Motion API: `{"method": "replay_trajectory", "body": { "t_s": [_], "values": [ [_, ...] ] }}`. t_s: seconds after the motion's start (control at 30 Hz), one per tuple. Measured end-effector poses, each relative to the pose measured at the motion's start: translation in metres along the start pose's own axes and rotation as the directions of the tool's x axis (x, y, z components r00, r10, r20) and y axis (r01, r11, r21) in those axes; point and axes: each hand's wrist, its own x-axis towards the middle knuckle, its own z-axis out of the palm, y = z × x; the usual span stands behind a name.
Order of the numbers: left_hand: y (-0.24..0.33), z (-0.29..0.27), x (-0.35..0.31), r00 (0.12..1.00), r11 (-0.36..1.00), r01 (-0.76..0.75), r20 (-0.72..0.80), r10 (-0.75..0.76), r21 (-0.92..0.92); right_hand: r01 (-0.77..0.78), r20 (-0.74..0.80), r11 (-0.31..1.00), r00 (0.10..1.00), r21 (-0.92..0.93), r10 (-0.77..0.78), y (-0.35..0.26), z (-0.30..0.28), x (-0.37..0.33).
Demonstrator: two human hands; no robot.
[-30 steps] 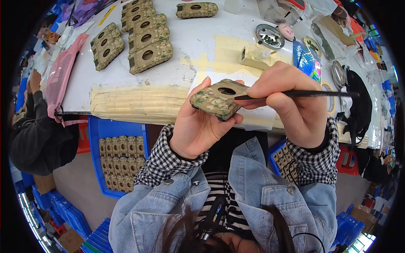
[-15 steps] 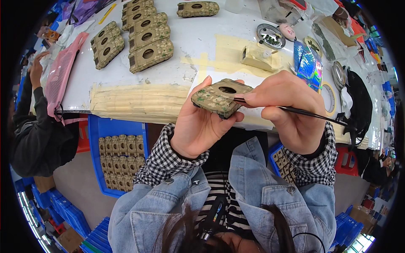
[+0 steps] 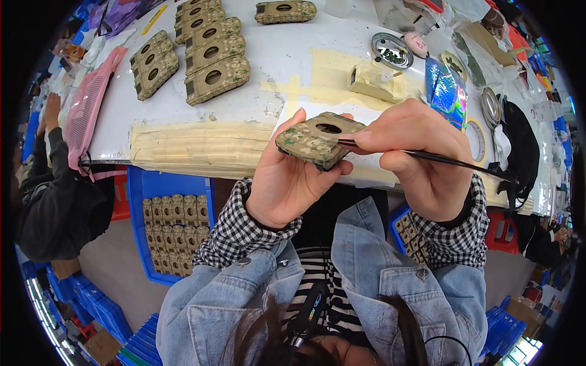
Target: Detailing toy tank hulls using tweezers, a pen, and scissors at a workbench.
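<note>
My left hand (image 3: 289, 186) cradles a camouflage-patterned toy tank hull (image 3: 301, 140) with an oval hole in its top. Its fingers and thumb wrap around the hull's edges. Pinched in my right hand (image 3: 421, 160) is a pair of slim black tweezers (image 3: 455, 161). The tips meet the hull's upper face beside the hole; whether anything small sits between them I cannot make out. More hulls of the same kind stand on the white table (image 3: 268, 55), in a stacked row (image 3: 215, 76) and a smaller group (image 3: 154, 73) at the left.
Blue trays of hulls (image 3: 177, 235) sit below the table edge. A round tin of small dark green parts (image 3: 392, 51), a beige taped block (image 3: 378, 84), shiny foil sheets (image 3: 444, 91) and a tape roll (image 3: 475, 139) lie to the right. A pink basket (image 3: 91, 104) stands left, near another person.
The tweezers have shifted very slightly against the hull, their rear end swinging a little right. My left hand and the hull stay almost still.
</note>
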Motion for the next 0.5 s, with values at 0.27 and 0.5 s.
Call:
{"method": "replay_trajectory", "body": {
  "t_s": [0.27, 0.5],
  "values": [
    [-0.0014, 0.0020, 0.0004, 1.000, 1.000, -0.017, -0.006, 0.017, -0.004, 0.009, 0.006, 1.000, 1.000, 0.004, -0.009, 0.0012, -0.0004, 0.0001],
    [0.0002, -0.0004, 0.0005, 0.999, 1.000, 0.003, 0.036, -0.004, 0.016, -0.026, 0.000, 0.999, 1.000, 0.027, 0.026, 0.0009, -0.0004, -0.0006]
  ]
}}
